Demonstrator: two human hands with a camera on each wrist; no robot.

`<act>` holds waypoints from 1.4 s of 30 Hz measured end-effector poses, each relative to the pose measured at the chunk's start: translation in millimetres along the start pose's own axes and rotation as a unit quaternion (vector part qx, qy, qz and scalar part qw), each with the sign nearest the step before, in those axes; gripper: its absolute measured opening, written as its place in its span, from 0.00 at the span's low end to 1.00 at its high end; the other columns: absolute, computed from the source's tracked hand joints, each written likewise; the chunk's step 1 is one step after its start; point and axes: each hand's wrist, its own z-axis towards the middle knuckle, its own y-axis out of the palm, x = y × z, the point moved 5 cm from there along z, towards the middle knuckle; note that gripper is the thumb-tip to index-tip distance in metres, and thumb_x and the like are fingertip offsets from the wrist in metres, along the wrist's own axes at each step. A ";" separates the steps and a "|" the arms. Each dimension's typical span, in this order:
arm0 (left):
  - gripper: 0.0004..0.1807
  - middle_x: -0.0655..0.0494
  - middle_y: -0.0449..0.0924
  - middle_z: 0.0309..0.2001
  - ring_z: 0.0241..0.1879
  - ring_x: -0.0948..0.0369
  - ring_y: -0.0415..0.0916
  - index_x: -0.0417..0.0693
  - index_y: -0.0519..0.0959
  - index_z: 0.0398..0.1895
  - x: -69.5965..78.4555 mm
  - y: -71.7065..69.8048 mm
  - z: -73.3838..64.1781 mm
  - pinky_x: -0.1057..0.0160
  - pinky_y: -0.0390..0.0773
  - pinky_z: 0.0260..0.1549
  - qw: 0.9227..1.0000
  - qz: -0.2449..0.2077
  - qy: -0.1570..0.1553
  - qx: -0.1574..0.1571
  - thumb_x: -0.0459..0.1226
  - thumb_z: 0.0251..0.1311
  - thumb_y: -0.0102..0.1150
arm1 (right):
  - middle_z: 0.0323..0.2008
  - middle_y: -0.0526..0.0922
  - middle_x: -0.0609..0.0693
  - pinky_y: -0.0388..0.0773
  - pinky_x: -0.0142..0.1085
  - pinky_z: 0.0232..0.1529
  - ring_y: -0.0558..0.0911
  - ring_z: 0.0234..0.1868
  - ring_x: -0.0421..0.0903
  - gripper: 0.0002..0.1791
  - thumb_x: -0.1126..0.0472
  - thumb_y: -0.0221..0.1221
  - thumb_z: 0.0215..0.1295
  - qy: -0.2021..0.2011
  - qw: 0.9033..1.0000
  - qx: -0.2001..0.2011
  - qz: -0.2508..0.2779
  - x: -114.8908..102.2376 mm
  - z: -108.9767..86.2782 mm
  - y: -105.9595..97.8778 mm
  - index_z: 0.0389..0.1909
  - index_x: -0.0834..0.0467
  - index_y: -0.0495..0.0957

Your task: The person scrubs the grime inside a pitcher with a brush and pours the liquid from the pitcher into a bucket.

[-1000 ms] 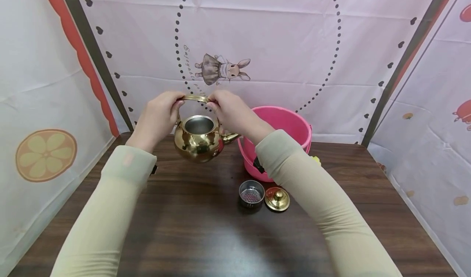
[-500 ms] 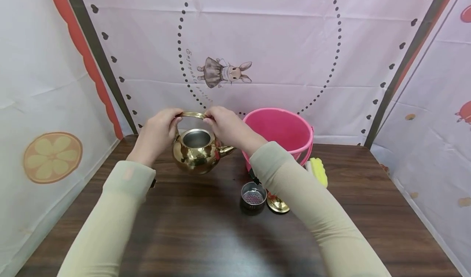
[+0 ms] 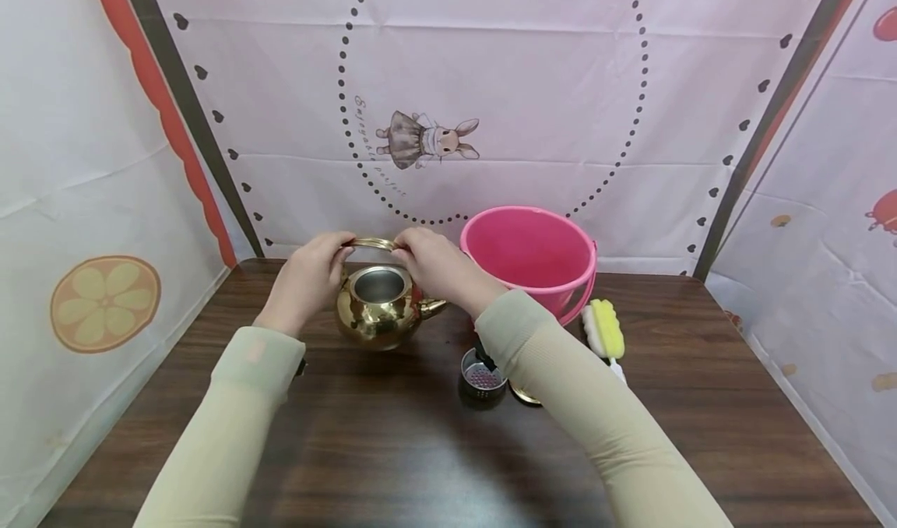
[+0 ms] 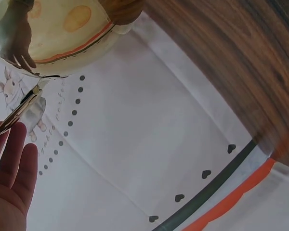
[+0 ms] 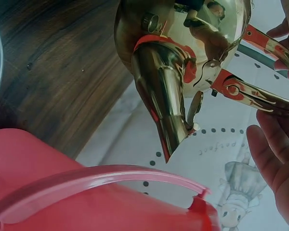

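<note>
A shiny gold teapot point(image 3: 374, 322), its top uncovered, hangs upright by its arched handle point(image 3: 373, 243) left of the pink bucket. My left hand point(image 3: 300, 280) grips the handle's left end, and my right hand point(image 3: 440, 269) grips the other end. The spout point(image 5: 161, 96) points right, toward the bucket, as the right wrist view shows up close. Whether the pot's base touches the table cannot be told. A metal strainer cup point(image 3: 483, 376) with a perforated bottom stands on the table below my right wrist. The gold lid point(image 3: 524, 396) beside it is mostly hidden by my sleeve.
Behind my right forearm stands the pink bucket point(image 3: 585, 257), its handle point(image 3: 583, 302) hanging down at the right. A yellow and white sponge brush point(image 3: 606, 330) lies right of it. Printed cloth point(image 3: 532, 115) walls the wooden table point(image 3: 364, 450) on three sides.
Both hands have lowered the teapot toward the table, keeping hold of its handle. My right forearm has come down too, uncovering the sponge brush and covering most of the lid.
</note>
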 end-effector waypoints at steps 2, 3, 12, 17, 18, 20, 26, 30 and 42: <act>0.12 0.42 0.78 0.48 0.49 0.45 0.77 0.39 0.75 0.51 0.1 2.4 -1.6 0.46 0.75 0.49 1.000 0.002 0.001 -0.001 0.34 0.69 0.48 | 0.46 0.77 0.49 0.74 0.37 0.53 0.76 0.50 0.43 0.13 0.54 0.49 0.72 0.001 1.000 -0.001 0.004 1.7 -0.6 2.2 0.49 0.55 0.75; 0.12 0.42 0.78 0.48 0.49 0.45 0.77 0.39 0.75 0.51 0.0 3.3 -2.2 0.46 0.75 0.50 1.000 0.001 0.000 -0.001 0.34 0.69 0.48 | 0.46 0.78 0.49 0.74 0.37 0.53 0.76 0.50 0.43 0.13 0.54 0.49 0.72 0.002 1.000 -0.003 0.004 2.5 -0.5 3.5 0.49 0.55 0.75; 0.13 0.41 0.78 0.50 0.51 0.45 0.76 0.37 0.75 0.52 -3.0 8.8 -8.9 0.47 0.75 0.52 1.000 -0.002 -0.006 -0.005 0.33 0.69 0.48 | 0.47 0.78 0.48 0.75 0.37 0.52 0.77 0.50 0.43 0.13 0.53 0.48 0.72 -0.002 1.000 -0.007 0.000 4.8 -1.4 13.2 0.49 0.54 0.75; 0.13 0.41 0.79 0.50 0.51 0.45 0.76 0.38 0.75 0.52 -5.7 11.2 -13.4 0.47 0.75 0.51 1.000 -0.001 -0.007 -0.004 0.33 0.69 0.48 | 0.46 0.78 0.48 0.75 0.37 0.53 0.78 0.50 0.43 0.13 0.53 0.49 0.72 -0.007 1.000 -0.007 0.003 4.4 -1.6 17.1 0.48 0.55 0.75; 0.13 0.41 0.78 0.50 0.51 0.45 0.76 0.38 0.75 0.52 -6.5 12.2 -14.4 0.47 0.75 0.51 1.000 -0.002 -0.008 -0.005 0.33 0.69 0.48 | 0.46 0.78 0.48 0.75 0.37 0.53 0.78 0.50 0.43 0.13 0.53 0.49 0.72 -0.007 1.000 -0.007 0.004 4.5 -1.7 18.3 0.48 0.55 0.75; 0.13 0.41 0.78 0.50 0.51 0.45 0.76 0.39 0.75 0.52 -7.9 13.9 -16.7 0.47 0.75 0.51 1.000 -0.003 -0.010 -0.005 0.33 0.69 0.49 | 0.46 0.78 0.48 0.75 0.37 0.54 0.77 0.51 0.43 0.13 0.53 0.49 0.72 -0.007 1.000 -0.010 0.004 4.6 -2.0 20.6 0.49 0.55 0.75; 0.13 0.41 0.79 0.49 0.49 0.45 0.77 0.37 0.75 0.51 -11.5 18.9 -22.9 0.47 0.76 0.49 1.000 -0.002 -0.007 -0.002 0.33 0.68 0.49 | 0.46 0.78 0.48 0.75 0.37 0.54 0.78 0.50 0.43 0.13 0.53 0.49 0.72 -0.008 1.000 -0.016 0.003 5.8 -3.0 28.4 0.48 0.55 0.75; 0.12 0.41 0.79 0.49 0.49 0.45 0.77 0.38 0.74 0.51 -13.6 21.3 -26.3 0.47 0.76 0.49 1.000 -0.004 -0.015 -0.011 0.33 0.68 0.49 | 0.46 0.79 0.48 0.76 0.37 0.53 0.78 0.50 0.43 0.13 0.53 0.49 0.72 -0.004 1.000 -0.022 0.005 6.4 -3.0 33.0 0.49 0.54 0.76; 0.14 0.40 0.78 0.50 0.51 0.45 0.77 0.37 0.75 0.53 -17.3 25.3 -34.4 0.48 0.76 0.51 1.000 -0.010 -0.024 -0.009 0.33 0.68 0.49 | 0.45 0.80 0.46 0.76 0.36 0.54 0.79 0.50 0.43 0.12 0.53 0.51 0.71 -0.016 1.000 -0.014 0.001 7.3 -3.2 40.5 0.47 0.53 0.77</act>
